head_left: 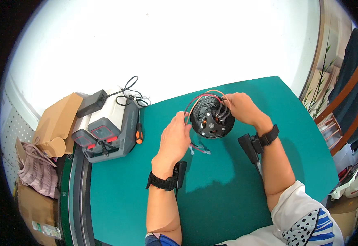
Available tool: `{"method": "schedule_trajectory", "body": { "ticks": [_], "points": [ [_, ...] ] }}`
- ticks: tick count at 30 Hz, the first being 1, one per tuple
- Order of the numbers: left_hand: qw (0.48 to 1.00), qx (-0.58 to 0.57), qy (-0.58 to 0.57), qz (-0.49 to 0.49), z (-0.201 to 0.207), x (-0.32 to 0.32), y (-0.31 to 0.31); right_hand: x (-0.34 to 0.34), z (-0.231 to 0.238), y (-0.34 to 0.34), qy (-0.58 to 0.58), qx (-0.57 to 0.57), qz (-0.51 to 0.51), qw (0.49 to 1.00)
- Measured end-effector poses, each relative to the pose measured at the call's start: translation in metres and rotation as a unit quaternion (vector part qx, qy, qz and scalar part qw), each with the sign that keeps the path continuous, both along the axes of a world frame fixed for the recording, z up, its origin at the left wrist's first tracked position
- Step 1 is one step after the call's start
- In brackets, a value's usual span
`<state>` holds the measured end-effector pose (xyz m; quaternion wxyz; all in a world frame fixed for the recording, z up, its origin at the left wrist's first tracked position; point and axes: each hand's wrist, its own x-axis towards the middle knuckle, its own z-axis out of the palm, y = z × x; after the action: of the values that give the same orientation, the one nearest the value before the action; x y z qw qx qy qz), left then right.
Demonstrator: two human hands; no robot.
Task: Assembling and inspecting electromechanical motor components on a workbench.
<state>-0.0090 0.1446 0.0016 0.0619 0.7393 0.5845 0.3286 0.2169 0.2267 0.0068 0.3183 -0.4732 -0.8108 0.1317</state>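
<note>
Motor unit (211,128): seen over the green table (121,192), between the hands; whether it is rested or lifted cannot be told
Left hand (174,135): red wire (203,94) apparently held in curled fingers
Right hand (244,107): placed at the unit's far right rim; its grip cannot be told
Wire handling: best guided gently, with no strain put on the roots, and the clear connectors (205,151) kept free
Cardboard box (58,117): stood at left, contents hidden
</note>
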Motion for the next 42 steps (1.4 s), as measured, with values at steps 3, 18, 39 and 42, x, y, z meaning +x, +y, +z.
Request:
{"method": "schedule_trajectory", "body": {
  "ticks": [3, 18, 39, 42],
  "points": [
    [1.0, -0.003, 0.021, -0.01, -0.003, 0.001, 0.002, -0.001, -0.004, 0.005, -0.012, 0.008, -0.007, 1.0],
    [0.921, -0.19, -0.317, -0.122, -0.014, 0.021, 0.011, -0.004, -0.027, 0.019, 0.01, -0.048, 0.02, 0.999],
    [0.937, -0.274, -0.203, -0.069, 0.012, -0.021, -0.002, -0.023, 0.039, -0.037, -0.045, 0.06, -0.068, 0.995],
    [0.978, -0.189, -0.081, 0.028, 0.014, -0.019, -0.006, -0.029, 0.042, -0.046, -0.059, 0.104, -0.081, 0.99]
  ]
}}
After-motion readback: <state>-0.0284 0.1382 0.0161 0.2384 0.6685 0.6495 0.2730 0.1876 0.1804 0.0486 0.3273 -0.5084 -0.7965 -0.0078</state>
